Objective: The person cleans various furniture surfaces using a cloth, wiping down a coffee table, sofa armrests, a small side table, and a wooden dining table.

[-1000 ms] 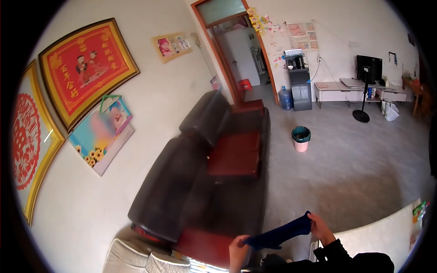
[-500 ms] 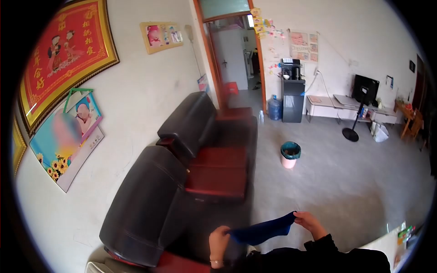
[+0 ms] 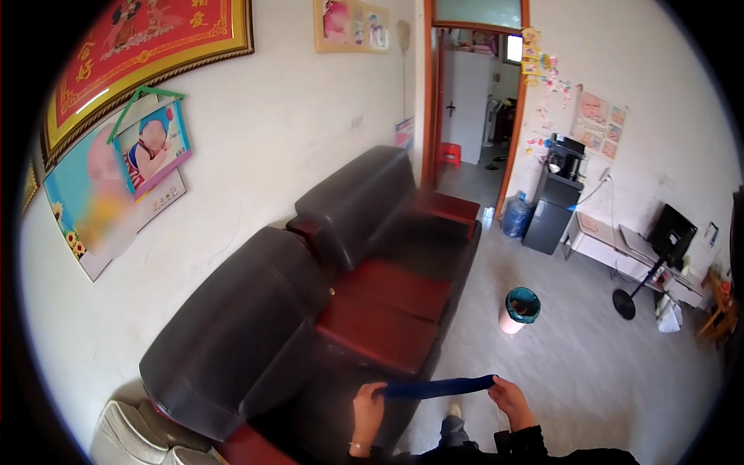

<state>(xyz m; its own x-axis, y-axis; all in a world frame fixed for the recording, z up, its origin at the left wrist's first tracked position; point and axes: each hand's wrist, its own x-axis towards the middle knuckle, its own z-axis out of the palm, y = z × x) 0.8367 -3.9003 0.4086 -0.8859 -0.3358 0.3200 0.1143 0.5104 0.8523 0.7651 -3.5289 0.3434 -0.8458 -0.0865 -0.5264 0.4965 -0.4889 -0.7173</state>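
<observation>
A dark blue piece of cloth (image 3: 438, 387) is stretched nearly level between my two hands, in a narrow band. My left hand (image 3: 368, 411) pinches its left end, close to the black sofa seat. Its right end is in the closed fingers of my right hand (image 3: 510, 401), over the grey floor. Below the cloth, one of my feet (image 3: 455, 408) shows on the floor. Whether the cloth is folded or merely pulled tight cannot be made out.
A black and dark red sofa (image 3: 263, 302) runs along the left wall. On the floor ahead stands a pink bin (image 3: 511, 322) with a dark green liner. Farther off are a water dispenser (image 3: 553, 213), a blue water bottle (image 3: 516, 215), a fan (image 3: 625, 304) and an open doorway.
The view has turned left and tilted, so the room appears slanted. The cloth hung wider with a drooping lower edge; now it is a thinner, straighter band. Both hands keep hold.
</observation>
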